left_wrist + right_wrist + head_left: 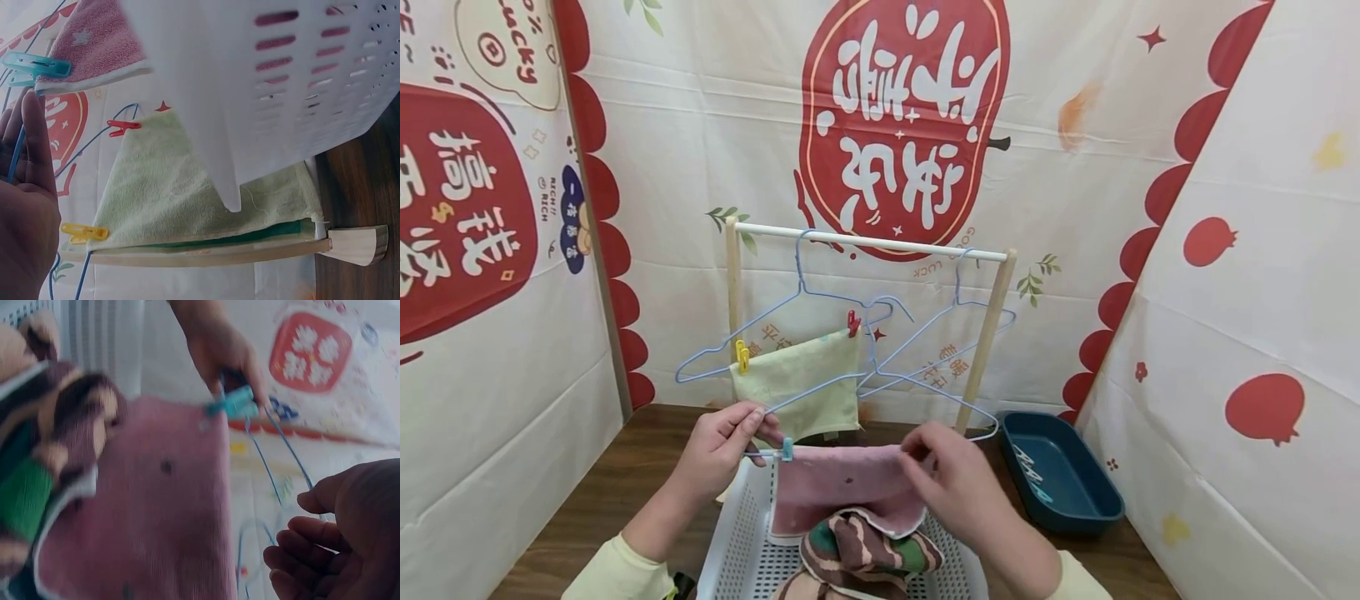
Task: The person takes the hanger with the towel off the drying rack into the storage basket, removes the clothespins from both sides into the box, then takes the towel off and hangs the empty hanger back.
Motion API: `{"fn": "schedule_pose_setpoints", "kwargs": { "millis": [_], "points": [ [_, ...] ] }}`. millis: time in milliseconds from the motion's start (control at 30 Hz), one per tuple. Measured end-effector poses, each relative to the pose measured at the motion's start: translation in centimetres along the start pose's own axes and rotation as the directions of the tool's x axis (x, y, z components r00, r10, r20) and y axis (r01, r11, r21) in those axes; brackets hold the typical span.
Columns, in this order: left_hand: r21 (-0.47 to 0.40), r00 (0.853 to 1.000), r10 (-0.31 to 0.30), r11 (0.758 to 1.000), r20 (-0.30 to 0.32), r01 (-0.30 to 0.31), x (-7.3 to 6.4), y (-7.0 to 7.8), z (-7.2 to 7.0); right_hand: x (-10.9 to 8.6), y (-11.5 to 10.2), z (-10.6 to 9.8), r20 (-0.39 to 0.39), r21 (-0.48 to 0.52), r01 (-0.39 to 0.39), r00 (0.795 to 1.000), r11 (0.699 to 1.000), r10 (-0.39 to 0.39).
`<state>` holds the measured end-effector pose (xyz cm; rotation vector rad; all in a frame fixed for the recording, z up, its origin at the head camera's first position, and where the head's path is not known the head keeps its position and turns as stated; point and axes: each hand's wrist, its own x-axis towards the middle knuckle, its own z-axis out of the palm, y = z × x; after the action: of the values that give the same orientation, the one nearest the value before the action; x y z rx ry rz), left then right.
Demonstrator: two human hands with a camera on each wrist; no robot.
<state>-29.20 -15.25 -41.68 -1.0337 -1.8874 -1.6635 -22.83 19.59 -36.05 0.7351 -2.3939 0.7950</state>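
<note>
My left hand (724, 442) grips one corner of a blue wire clothes hanger (876, 367). A light-blue clothespin (787, 449) beside those fingers clips a pink towel (831, 483) to the hanger's lower bar. My right hand (953, 479) is by the towel's other upper corner in the head view. In the right wrist view that hand (350, 531) has loosely bent fingers, with nothing visible between them and a gap to the towel. The towel hangs over a white perforated basket (730, 533), where a striped brown and green cloth (859, 546) lies.
Behind stands a small rack (880, 241) with two more blue hangers. A pale green towel (808, 379) hangs there from a yellow clothespin (742, 357) and a red clothespin (853, 323). At the right, a dark blue bin (1078, 521) holds several clothespins. Printed cloth walls surround the table.
</note>
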Motion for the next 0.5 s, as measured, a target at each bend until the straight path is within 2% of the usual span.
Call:
{"fn": "schedule_pose_setpoints", "kwargs": {
  "millis": [133, 300, 500],
  "points": [
    [0.003, 1.000, -0.015, 1.000, 0.014, 0.015, 0.0, 0.1, 0.4, 0.9, -2.0, 1.7, 0.062, 0.045, 0.095, 0.993, 0.994, -0.097],
    [0.005, 0.999, -0.022, 1.000, 0.035, 0.022, -0.1, 0.2, 0.8, 1.9, -3.3, 3.6, 0.094, 0.081, 0.212, 0.971, 0.974, -0.219],
    [0.012, 0.999, -0.027, 1.000, 0.038, 0.026, -0.1, 0.3, 0.8, 2.9, -4.0, 5.4, 0.119, 0.097, 0.243, 0.960, 0.965, -0.254]
  ]
}}
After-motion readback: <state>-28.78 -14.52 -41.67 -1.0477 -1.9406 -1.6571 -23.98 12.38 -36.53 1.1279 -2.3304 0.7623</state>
